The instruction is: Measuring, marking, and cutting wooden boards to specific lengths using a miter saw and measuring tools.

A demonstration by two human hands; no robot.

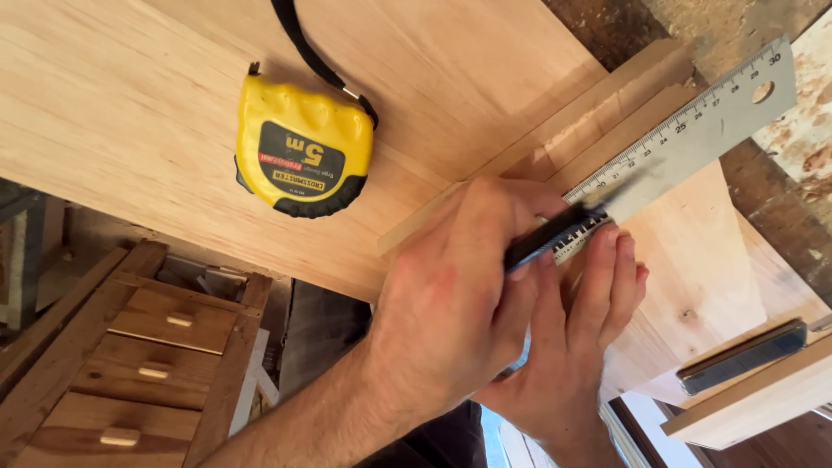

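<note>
While both hands meet at centre right of the frame, the details run as follows.

Left hand: the left hand is curled shut around a dark pen or pencil, gripping it between thumb and forefinger, with the tip out of sight at the ruler's edge.
Right hand: the right hand lies mostly under the left one, fingers stretched out together and pressed flat on the near end of the ruler, closed on nothing.
Ruler: a steel ruler runs diagonally from the hands up to the upper right corner, lying on a pale wood strip and a wider board.
Counter: a broad light plywood counter fills the upper left and carries the strip.
Tape measure: a yellow and black tape measure sits on the counter at upper centre left, well apart from the hands, its black strap trailing off the top edge.
Drawers: a small wooden set of drawers with peg handles stands below in the lower left.
Lower right: a dark flat bar rests on another piece of wood; what it is I cannot tell.
</note>
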